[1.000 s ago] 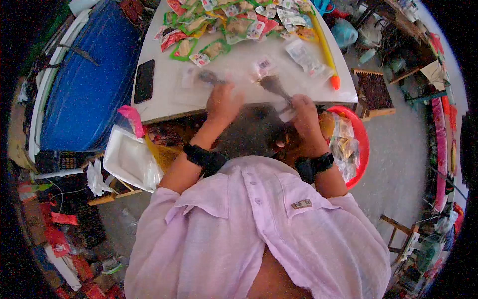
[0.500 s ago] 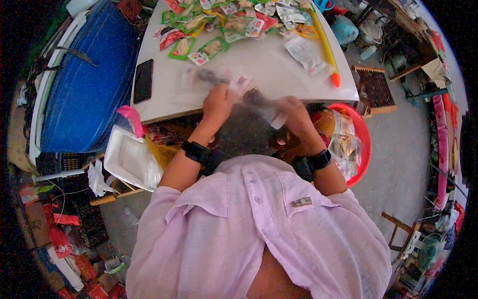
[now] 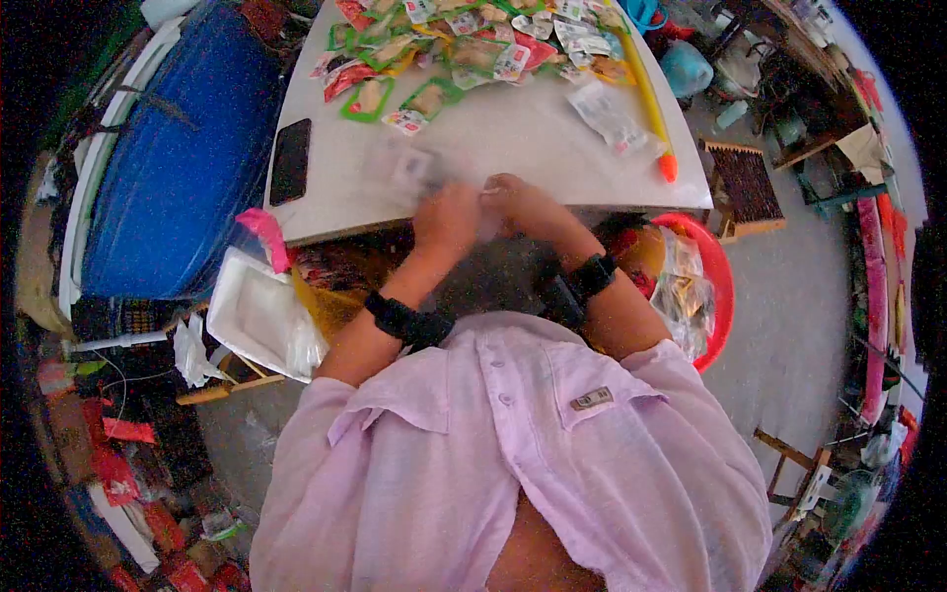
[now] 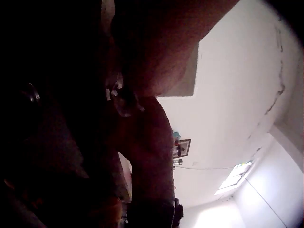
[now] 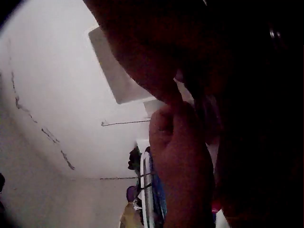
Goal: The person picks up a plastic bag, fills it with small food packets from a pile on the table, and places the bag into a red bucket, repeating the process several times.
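Note:
In the head view my left hand (image 3: pixel 446 219) is at the front edge of the white table (image 3: pixel 552 128), gripping a clear plastic packet (image 3: pixel 412 166). The packet is blurred, with a pale label and something dark inside, and sticks out past the fingers over the tabletop. My right hand (image 3: pixel 525 207) is right beside it, fingers curled in at the left hand's fingertips. Clear plastic (image 4: pixel 121 99) shows between the two hands in the left wrist view. The right wrist view is dark, with the fingers of both hands meeting; most of what they pinch is hidden.
A pile of green, red and clear food pouches (image 3: pixel 473 54) covers the table's far part. A clear packet (image 3: pixel 607 116) and a yellow stick with an orange tip (image 3: pixel 651 99) lie right; a black phone (image 3: pixel 291 161) lies left. Below are a red basin (image 3: pixel 728 296) and a white foam box (image 3: pixel 222 306).
My right hand has moved left, bringing its dark-filled clear packet from the table's right front to my left hand. The left hand has shifted slightly right and stays by the edge.

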The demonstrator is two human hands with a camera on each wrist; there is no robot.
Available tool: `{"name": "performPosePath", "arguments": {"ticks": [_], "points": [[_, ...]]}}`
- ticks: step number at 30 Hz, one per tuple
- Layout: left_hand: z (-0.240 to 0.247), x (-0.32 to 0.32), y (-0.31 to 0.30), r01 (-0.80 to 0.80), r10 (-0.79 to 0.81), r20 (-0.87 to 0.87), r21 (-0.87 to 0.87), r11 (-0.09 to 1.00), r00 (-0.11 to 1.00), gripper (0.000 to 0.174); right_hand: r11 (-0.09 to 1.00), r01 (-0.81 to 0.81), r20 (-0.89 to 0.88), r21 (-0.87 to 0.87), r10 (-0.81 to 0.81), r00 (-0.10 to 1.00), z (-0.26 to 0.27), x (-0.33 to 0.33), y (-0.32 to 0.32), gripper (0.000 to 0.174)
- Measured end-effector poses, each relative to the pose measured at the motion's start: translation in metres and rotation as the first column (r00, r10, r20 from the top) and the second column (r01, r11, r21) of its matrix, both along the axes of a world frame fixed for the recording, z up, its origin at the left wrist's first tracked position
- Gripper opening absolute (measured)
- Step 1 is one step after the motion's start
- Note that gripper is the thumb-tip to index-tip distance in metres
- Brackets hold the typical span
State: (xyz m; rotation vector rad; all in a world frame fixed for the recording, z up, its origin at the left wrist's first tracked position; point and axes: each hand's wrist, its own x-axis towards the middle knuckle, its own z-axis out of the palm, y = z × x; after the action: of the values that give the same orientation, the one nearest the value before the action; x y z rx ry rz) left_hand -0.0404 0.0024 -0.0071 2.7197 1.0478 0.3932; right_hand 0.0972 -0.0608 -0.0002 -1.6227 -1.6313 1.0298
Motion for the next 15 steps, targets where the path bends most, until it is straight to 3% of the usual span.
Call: {"name": "performPosePath", "arguments": {"ticks": [1, 2, 4, 7, 8, 10, 11, 12, 15], "points": [[-0.004, -0.002, 0.001, 0.010, -0.010, -0.001, 0.025, 1.000, 1.000, 0.018, 0.998, -0.053, 0.038, 0.041, 0.052, 0.998, -0.005, 0.001, 0.002, 0.028], [-0.006, -0.004, 0.001, 0.001, -0.003, 0.037, 0.048, 0.999, 0.999, 0.016, 0.975, -0.171, 0.197, 0.139, 0.142, 0.970, -0.022, 0.009, 0.004, 0.030], [-0.008, -0.007, -0.003, -0.016, 0.005, 0.116, 0.091, 0.996, 0.993, 0.012, 0.964, -0.221, 0.329, 0.150, 0.162, 0.931, -0.022, 0.010, 0.006, 0.029], [0.000, -0.008, -0.004, 0.020, -0.022, 0.112, 0.020, 1.000, 0.993, 0.012, 0.999, 0.020, 0.270, -0.042, -0.008, 0.963, 0.000, 0.006, 0.008, 0.025], [0.000, -0.008, -0.004, 0.034, -0.045, 0.153, 0.071, 0.997, 0.987, 0.011, 0.989, 0.101, 0.257, -0.108, -0.070, 0.964, 0.008, 0.003, 0.009, 0.024], [-0.004, -0.007, -0.003, 0.056, -0.095, 0.229, 0.171, 0.984, 0.969, 0.010, 1.000, -0.011, 0.443, 0.028, -0.003, 0.897, 0.000, 0.001, 0.018, 0.021], [-0.008, -0.007, -0.001, 0.079, -0.131, 0.269, 0.195, 0.978, 0.954, 0.010, 0.955, -0.237, 0.636, 0.179, 0.072, 0.768, -0.025, 0.001, 0.026, 0.019], [-0.011, -0.008, 0.001, 0.103, -0.168, 0.306, 0.218, 0.971, 0.937, 0.010, 0.842, -0.472, 0.802, 0.262, 0.083, 0.592, -0.029, -0.004, 0.029, 0.018], [-0.015, -0.014, 0.007, 0.162, -0.236, 0.351, 0.228, 0.960, 0.906, 0.010, 0.900, -0.351, 0.678, 0.257, 0.091, 0.729, -0.032, -0.010, 0.032, 0.015]]}}
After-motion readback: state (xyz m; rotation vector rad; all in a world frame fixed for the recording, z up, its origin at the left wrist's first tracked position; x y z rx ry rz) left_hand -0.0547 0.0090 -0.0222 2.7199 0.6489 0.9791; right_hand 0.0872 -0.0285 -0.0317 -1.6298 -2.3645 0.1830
